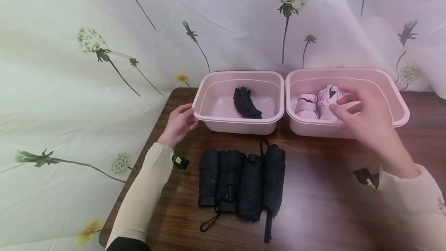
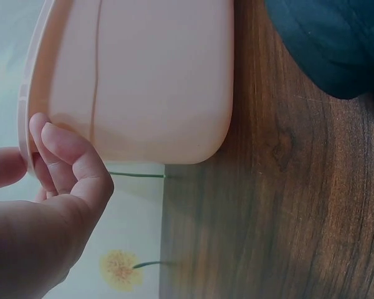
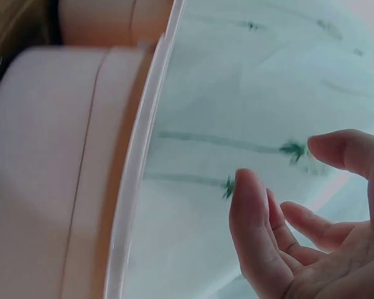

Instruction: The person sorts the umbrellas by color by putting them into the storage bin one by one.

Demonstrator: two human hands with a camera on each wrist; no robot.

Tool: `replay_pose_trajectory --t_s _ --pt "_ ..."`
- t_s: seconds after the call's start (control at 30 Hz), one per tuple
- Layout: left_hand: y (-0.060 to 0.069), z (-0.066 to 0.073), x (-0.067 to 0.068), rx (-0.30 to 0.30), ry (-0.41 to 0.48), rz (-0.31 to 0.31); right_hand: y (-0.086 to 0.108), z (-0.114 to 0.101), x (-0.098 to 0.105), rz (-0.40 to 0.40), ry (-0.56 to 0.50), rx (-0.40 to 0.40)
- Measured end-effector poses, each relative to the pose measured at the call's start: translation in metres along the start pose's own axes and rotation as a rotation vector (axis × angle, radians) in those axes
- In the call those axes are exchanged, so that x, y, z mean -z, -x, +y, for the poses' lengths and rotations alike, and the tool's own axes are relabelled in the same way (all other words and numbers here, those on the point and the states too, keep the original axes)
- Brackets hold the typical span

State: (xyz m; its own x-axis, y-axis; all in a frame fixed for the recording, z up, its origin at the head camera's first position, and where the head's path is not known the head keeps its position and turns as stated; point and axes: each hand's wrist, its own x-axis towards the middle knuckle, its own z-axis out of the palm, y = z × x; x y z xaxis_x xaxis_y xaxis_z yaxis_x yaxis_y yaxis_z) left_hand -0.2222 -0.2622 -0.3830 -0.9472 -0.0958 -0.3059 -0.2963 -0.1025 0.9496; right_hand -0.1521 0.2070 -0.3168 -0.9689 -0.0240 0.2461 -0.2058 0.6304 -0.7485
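Observation:
My left hand (image 1: 179, 124) holds the left pink plastic basin (image 1: 240, 127) by the rim at its left end; in the left wrist view its fingers (image 2: 65, 143) lie at the rim's edge. One black folded umbrella (image 1: 245, 104) lies inside this basin. Over the right pink basin (image 1: 348, 73), my right hand (image 1: 369, 117) hovers with thumb and fingers apart, holding nothing. Two pink folded umbrellas, one at the left (image 1: 307, 106) and one beside it (image 1: 329, 102), sit in that basin, the second partly behind the hand. Several black folded umbrellas (image 1: 228, 181) lie side by side before the left basin.
The basins stand side by side at the back of a dark wooden table (image 1: 320, 204). Behind them hangs a pale cloth (image 1: 237, 22) printed with dandelions. The table's left edge runs beneath my left arm. Wrist straps dangle near the umbrellas (image 1: 268, 227).

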Motion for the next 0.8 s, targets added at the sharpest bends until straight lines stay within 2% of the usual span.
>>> replay_pose_trajectory --t_s 0.1,0.23,0.47,0.57,0.8 --pt "0.000 0.000 0.000 0.002 -0.002 0.003 0.008 -0.006 -0.011 -0.047 0.014 0.006" --pt "0.000 -0.001 0.000 -0.001 0.004 -0.004 0.020 -0.010 -0.028 -0.153 -0.011 -0.009" --pt "0.000 -0.001 0.000 0.004 0.005 0.002 0.039 -0.008 -0.066 -0.356 -0.008 -0.085" --pt "-0.001 -0.002 0.001 0.007 0.005 0.004 0.048 -0.005 -0.084 -0.387 0.020 -0.067" --pt "-0.001 -0.001 0.000 0.008 0.008 0.006 0.065 -0.001 -0.116 -0.385 0.043 -0.042"
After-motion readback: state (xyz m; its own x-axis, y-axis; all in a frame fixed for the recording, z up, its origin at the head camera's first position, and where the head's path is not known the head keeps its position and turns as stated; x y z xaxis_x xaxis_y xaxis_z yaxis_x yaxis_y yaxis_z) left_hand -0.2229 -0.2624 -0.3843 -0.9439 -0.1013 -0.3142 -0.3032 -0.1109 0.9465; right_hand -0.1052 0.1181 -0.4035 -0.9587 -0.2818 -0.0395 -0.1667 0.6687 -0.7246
